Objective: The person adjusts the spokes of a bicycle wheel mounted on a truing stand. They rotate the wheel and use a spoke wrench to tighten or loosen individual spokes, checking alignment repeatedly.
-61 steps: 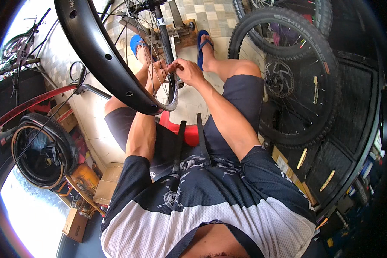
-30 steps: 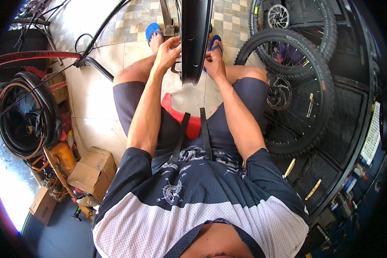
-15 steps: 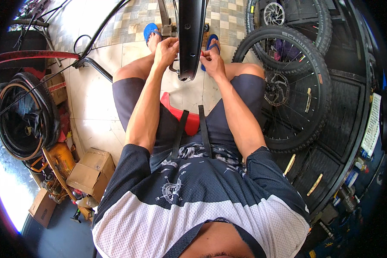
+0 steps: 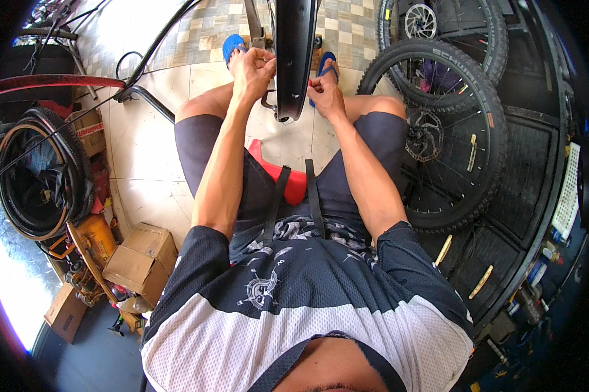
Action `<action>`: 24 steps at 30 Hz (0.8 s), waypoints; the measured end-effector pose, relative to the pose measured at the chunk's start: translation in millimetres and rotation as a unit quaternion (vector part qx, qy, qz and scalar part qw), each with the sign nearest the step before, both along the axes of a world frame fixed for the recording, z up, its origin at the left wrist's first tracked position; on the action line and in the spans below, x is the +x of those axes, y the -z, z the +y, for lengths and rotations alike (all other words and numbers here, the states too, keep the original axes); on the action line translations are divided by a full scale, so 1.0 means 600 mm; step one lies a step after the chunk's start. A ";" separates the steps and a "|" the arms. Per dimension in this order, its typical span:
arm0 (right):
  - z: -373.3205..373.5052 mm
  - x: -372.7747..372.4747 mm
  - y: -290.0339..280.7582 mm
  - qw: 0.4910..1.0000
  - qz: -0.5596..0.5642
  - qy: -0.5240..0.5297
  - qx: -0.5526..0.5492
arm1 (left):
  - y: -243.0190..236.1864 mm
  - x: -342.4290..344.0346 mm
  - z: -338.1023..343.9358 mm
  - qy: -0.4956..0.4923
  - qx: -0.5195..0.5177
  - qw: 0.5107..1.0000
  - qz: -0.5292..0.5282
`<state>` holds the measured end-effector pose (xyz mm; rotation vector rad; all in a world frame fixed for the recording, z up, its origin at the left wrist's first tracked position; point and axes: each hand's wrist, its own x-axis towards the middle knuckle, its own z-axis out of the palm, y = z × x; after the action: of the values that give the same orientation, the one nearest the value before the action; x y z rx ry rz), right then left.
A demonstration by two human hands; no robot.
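Observation:
A bare black bicycle wheel rim (image 4: pixel 293 62) stands upright in front of me, its hollow outer side towards me. My left hand (image 4: pixel 252 76) is at the rim's left side, thumb and fingers closed in a pinch; what they hold, if anything, is too small to make out. On the opposite side, my right hand (image 4: pixel 327 96) is closed with its fingertips against the rim's edge. A small red piece (image 4: pixel 309 83) shows at those fingertips, its kind hidden. Behind the rim is part of a metal stand (image 4: pixel 254 26), and a metal arm shows below my left hand.
Two wheels with knobby tires (image 4: pixel 481 189) lean at the right by a black panel. At left are a stack of tires (image 4: pixel 79 170), an open cardboard box (image 4: pixel 139 261) and a red curved bar (image 4: pixel 52 83). Something red (image 4: pixel 296 186) lies between my thighs.
The rim has turned a little, so its holes sit differently. My left hand's fingers have shifted slightly up along its side. My right hand stays by the rim, and the view has shifted slightly.

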<state>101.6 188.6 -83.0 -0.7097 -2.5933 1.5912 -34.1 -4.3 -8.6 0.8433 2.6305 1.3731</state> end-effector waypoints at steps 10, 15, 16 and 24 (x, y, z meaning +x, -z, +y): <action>-0.003 0.003 -0.001 1.000 0.013 0.004 0.013 | -0.125 0.012 0.015 -0.027 0.210 0.939 -0.271; -0.001 0.001 -0.004 1.000 -0.010 -0.006 0.013 | -0.166 -0.007 0.021 -0.001 0.250 0.943 -0.221; -0.001 0.001 -0.006 1.000 -0.011 -0.005 0.016 | -0.173 -0.012 0.023 0.004 0.251 0.947 -0.199; -0.004 0.003 -0.015 1.000 0.001 -0.003 0.015 | -0.187 -0.058 0.029 0.010 0.338 0.920 -0.196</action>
<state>103.4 186.2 -74.0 -0.6996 -2.6153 1.5498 -68.9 13.4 103.9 0.5395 1.8442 2.2136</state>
